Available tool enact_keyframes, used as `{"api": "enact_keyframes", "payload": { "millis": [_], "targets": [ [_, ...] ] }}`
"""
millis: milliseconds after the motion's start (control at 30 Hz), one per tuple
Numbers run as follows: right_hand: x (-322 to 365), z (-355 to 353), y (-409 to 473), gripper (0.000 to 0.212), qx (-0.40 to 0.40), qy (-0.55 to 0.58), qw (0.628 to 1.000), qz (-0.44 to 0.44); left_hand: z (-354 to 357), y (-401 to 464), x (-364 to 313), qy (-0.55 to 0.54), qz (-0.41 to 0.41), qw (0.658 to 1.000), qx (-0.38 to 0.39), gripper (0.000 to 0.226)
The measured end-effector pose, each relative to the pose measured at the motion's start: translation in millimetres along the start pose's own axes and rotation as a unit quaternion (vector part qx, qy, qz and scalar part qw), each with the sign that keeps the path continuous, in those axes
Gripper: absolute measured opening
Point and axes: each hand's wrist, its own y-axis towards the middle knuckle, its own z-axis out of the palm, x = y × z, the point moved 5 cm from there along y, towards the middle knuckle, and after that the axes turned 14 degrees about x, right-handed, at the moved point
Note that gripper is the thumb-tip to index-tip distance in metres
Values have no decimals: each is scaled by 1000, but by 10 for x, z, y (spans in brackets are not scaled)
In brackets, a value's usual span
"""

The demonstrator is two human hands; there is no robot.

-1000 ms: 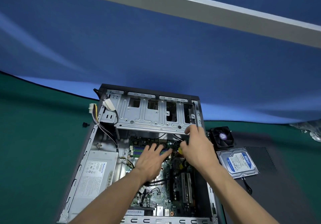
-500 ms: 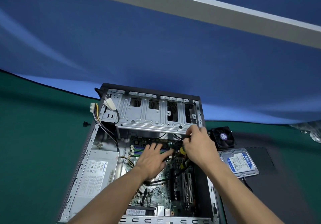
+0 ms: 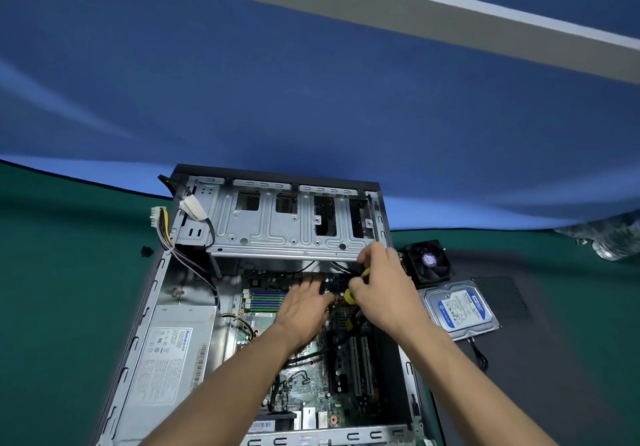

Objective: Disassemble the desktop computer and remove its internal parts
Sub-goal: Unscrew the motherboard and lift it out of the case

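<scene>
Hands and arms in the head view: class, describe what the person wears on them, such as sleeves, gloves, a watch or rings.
Both forearms are bare up to the picture's edge: no sleeves show. The left hand and right hand have no gloves, and no watch, bracelet or ring shows on wrists or fingers.

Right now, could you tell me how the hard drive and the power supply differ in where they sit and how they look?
The hard drive lies outside the case on the dark mat; the power supply sits inside it. The hard drive carries a blue and white label, the power supply a grey one. The hard drive looks smaller. Both lie flat, label up.
</scene>
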Motion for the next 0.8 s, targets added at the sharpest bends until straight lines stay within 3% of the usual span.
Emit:
{"api": "enact_keyframes", "payload": {
  "millis": [167, 267, 400, 467, 567, 800],
  "targets": [
    [2, -5, 1, 9, -3, -20, 1000, 7, -4, 35, -2, -13, -1, 1000, 7, 43],
    [35, 17, 9, 19, 12, -30, 999, 5, -13, 40, 25, -28, 3, 999, 19, 37],
    [58, -11, 36, 6, 6, -32, 999, 5, -47, 59, 11, -18, -3, 999, 27, 30],
    [72, -4, 41, 15, 18, -26, 1000, -1, -50, 71, 10, -12, -5, 1000, 26, 28],
    [63, -44, 34, 17, 8, -48, 999, 12, -52, 77, 1, -22, -6, 999, 26, 37],
    [89, -36, 40, 22, 13, -56, 998, 12, -30, 59, 5, -20, -11, 999, 23, 35]
  ]
}}
